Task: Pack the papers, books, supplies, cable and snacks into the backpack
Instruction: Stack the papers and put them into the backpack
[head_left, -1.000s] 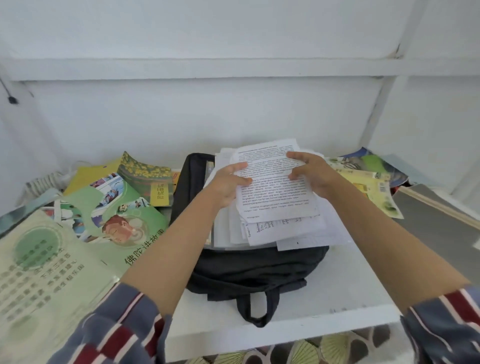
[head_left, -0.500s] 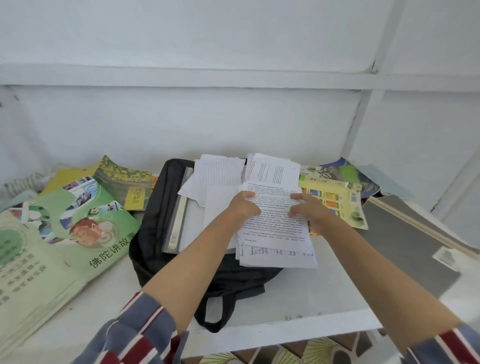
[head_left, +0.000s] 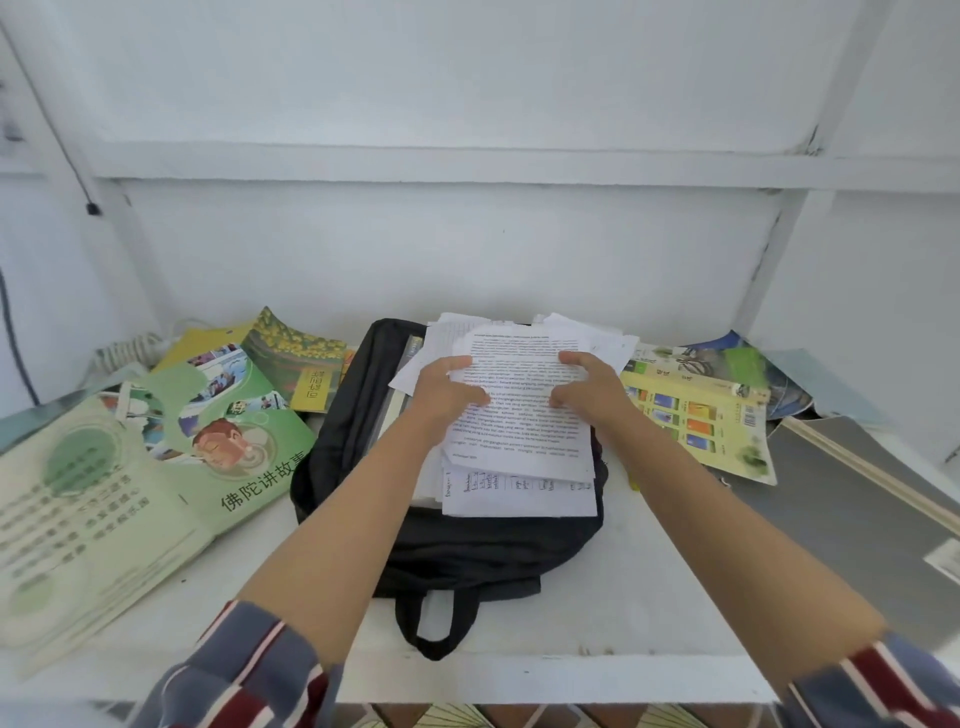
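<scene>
Early going: left hand (head_left: 445, 391) and right hand (head_left: 593, 389), each grip pinching the printed papers (head_left: 519, 447) atop the black backpack (head_left: 467, 551); books (head_left: 156, 467) lie unpacked at both surface (head_left: 623, 623) edges.

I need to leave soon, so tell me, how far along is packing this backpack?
Early on; nothing looks clearly packed yet. In hand: the left hand and right hand grip the papers on top of the black backpack. Left: the green books on one side, the yellow book on the other and the coiled white cable lie on the table. No snacks or supplies show.
</scene>
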